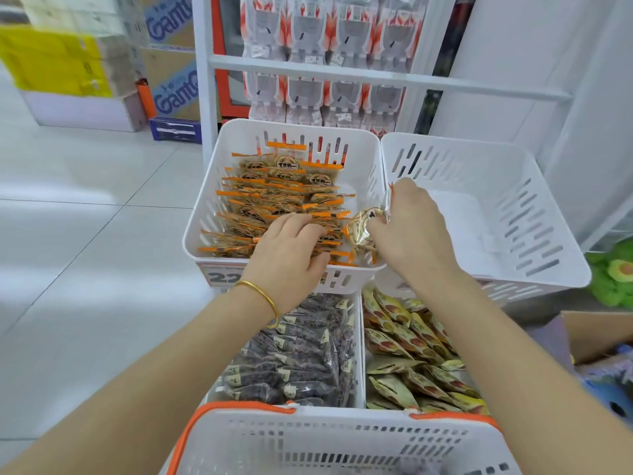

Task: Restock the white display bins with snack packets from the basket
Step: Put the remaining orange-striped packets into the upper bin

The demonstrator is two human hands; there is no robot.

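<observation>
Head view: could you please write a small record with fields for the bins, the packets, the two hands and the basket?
upper left bin: rows of orange-edged packets
upper right bin: bare floor showing
dark packets: below the upper left bin
yellow packets: beside the dark packets, on their right
left hand: rests on the orange-edged packets, fingers bent, grip unclear
right hand: pinches one round snack packet over the upper left bin's right side
basket: white, orange handles, nearest the camera, contents unclear

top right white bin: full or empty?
Empty, as far as it shows: the top right bin has only bare white floor, while the bin beside it holds rows of orange-edged packets.
</observation>
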